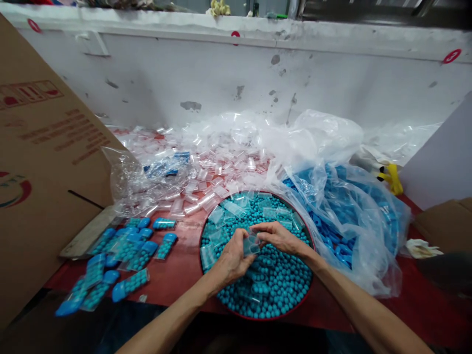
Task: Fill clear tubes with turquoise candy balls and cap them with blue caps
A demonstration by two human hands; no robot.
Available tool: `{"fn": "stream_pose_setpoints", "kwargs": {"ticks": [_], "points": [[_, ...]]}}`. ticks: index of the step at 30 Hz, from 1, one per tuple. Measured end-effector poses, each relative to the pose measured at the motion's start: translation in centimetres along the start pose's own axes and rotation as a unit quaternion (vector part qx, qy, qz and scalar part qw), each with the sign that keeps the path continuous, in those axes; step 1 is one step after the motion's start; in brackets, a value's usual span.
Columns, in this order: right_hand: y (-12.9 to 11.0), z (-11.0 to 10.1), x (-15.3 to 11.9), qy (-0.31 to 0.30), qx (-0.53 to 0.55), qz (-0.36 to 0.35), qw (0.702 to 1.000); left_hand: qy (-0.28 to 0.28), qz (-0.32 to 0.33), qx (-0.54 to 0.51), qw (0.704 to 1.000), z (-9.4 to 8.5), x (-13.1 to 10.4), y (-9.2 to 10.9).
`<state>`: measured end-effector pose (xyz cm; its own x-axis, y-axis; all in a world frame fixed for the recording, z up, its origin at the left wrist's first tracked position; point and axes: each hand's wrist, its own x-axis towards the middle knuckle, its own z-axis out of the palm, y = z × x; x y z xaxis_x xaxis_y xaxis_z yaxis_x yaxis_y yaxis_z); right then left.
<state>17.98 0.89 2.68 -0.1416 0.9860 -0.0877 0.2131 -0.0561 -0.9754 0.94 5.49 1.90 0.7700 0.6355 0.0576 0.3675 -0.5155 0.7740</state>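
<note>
A round red-rimmed tub (pixel 202 246) full of small teal balls stands at the table's front edge, with several clear plastic tubes lying on the balls. Over its middle, my left hand (pixel 233 255) is closed around clear tubes (pixel 251 244). The fingers of my right hand (pixel 277 237) pinch at the same tubes from the right. How many tubes are between the hands is hard to tell. To the left on the red table lie several clear containers filled with teal balls and capped in blue (pixel 129 248).
Many loose clear tubes (pixel 217 169) are heaped behind the tub. A clear bag of blue caps (pixel 342 211) lies right of it. A cardboard box (pixel 47 162) rises at the left. Yellow-handled pliers or a similar tool (pixel 393 179) rests at the right. A white wall (pixel 221 73) closes off the back.
</note>
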Motion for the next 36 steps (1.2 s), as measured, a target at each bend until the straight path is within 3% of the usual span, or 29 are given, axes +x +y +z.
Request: {"fn": "stream_pose_setpoints", "kwargs": {"ticks": [2,4,7,10,16,23,26,29,31,34,36], "points": [[0.1,0.0,0.0,-0.02,-0.028,0.001,0.999,-0.005,-0.02,-0.027,0.999,0.0,-0.2,-0.1],[0.2,-0.1,0.5,0.004,-0.139,-0.029,0.99,-0.003,-0.017,-0.013,1.0,-0.1,-0.4,-0.5],[0.3,-0.2,2.1,0.076,-0.344,-0.07,0.933,0.033,-0.002,0.082,0.996,-0.3,-0.6,-1.2],[1.0,0.4,3.7,0.063,-0.452,-0.066,0.887,0.061,0.011,0.164,0.984,-0.3,-0.6,-1.9],[2.9,0.6,3.4,0.073,-0.421,-0.127,0.895,0.029,0.052,0.243,0.968,0.7,0.3,-2.7],[3.6,-0.3,1.7,0.052,-0.445,-0.078,0.89,-0.053,0.017,0.221,0.974,0.8,2.3,-3.0],[2.9,-1.6,0.6,0.075,-0.497,-0.041,0.864,-0.073,-0.026,0.239,0.968,0.5,2.8,-2.5],[3.0,-3.7,-1.0,0.115,-0.586,0.048,0.8,-0.084,-0.044,0.257,0.962,0.5,3.0,-2.0],[3.5,-4.8,-1.8,0.104,-0.618,0.086,0.775,-0.077,-0.043,0.247,0.965,0.6,3.0,-2.0],[4.0,-5.5,-2.0,0.086,-0.621,0.091,0.774,-0.058,-0.051,0.205,0.976,0.4,2.9,-2.2],[3.6,-5.4,-1.6,0.116,-0.6,0.068,0.789,-0.043,-0.055,0.16,0.985,0.0,2.6,-2.2]]}}
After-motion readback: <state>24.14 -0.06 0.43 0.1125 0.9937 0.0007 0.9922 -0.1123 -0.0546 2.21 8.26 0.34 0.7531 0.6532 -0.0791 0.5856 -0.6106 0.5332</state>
